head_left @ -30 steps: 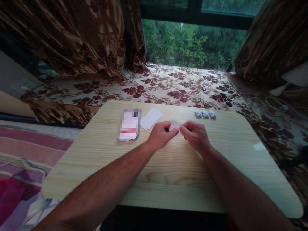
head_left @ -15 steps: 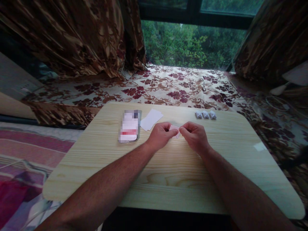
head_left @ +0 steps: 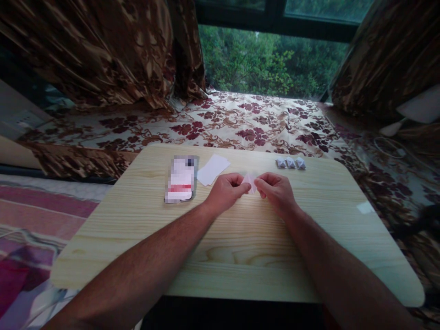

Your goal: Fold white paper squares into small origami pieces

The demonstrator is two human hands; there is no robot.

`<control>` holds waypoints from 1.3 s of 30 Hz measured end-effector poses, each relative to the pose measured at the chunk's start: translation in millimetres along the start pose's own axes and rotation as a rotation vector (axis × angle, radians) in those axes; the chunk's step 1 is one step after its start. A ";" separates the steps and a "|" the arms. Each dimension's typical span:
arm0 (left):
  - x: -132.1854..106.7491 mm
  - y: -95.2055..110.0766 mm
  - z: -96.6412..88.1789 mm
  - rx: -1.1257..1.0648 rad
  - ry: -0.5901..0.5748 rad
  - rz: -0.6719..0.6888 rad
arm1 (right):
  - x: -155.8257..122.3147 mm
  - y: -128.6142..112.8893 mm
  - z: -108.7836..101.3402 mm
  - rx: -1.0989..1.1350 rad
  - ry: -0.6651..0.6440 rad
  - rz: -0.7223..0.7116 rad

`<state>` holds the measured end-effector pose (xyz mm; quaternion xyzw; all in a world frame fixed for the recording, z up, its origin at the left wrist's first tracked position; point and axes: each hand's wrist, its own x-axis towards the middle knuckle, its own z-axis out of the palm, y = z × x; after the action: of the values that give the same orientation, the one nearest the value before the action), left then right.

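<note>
Between both hands, just above the wooden table point(head_left: 220, 233), is a small piece of folded white paper point(head_left: 250, 180). My left hand point(head_left: 228, 191) pinches its left side between thumb and fingers. On the right side, my right hand point(head_left: 274, 187) grips the paper with thumb and forefinger. The fingers hide parts of the folds. Beyond my left hand lie flat white paper sheets point(head_left: 213, 169), one partly over another. Past my right hand, three small folded paper pieces point(head_left: 290, 163) with pointed tops sit in a row.
A phone point(head_left: 181, 178), partly pixelated, lies left of the sheets. Near the table's right edge is a pale patch point(head_left: 365, 207). Behind the table stretches a flower-patterned cloth point(head_left: 250, 123) below a window, with brown curtains point(head_left: 137, 55) at the sides.
The folded paper now stands up more between my fingers, showing a pointed top. My right fingers have shifted slightly on its edge. The whole view has moved a little.
</note>
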<state>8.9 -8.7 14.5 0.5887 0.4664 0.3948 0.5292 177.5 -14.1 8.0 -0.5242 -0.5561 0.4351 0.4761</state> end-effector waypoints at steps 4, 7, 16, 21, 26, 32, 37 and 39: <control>0.5 -1.4 0.1 -0.014 -0.001 -0.002 | 0.1 0.5 -0.8 -0.038 -0.002 -0.008; 0.7 -1.8 -0.4 -0.017 -0.006 -0.003 | -0.6 0.5 -2.2 -0.058 -0.018 -0.015; 0.6 -4.2 -1.3 0.012 -0.021 0.020 | -3.0 2.7 -4.4 -0.024 0.010 -0.072; 1.4 -7.0 -1.0 -0.007 -0.025 0.017 | -2.6 2.0 -4.2 -0.033 0.022 -0.076; 2.3 -8.7 -1.6 -0.017 -0.017 0.006 | -1.7 3.2 -2.7 -0.052 0.020 -0.045; 2.9 -10.2 -2.5 -0.017 -0.036 0.015 | -1.4 2.7 -1.6 -0.075 -0.028 -0.033; 3.5 -11.9 -2.6 -0.011 -0.041 0.029 | -2.0 3.8 -0.7 -0.077 -0.041 -0.047; 3.7 -12.7 -2.6 -0.005 -0.042 0.033 | -2.5 4.0 -0.7 -0.067 -0.038 -0.064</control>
<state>5.7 -4.5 2.2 0.6031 0.4446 0.3922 0.5337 178.9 -16.4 4.0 -0.5137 -0.5957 0.4106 0.4611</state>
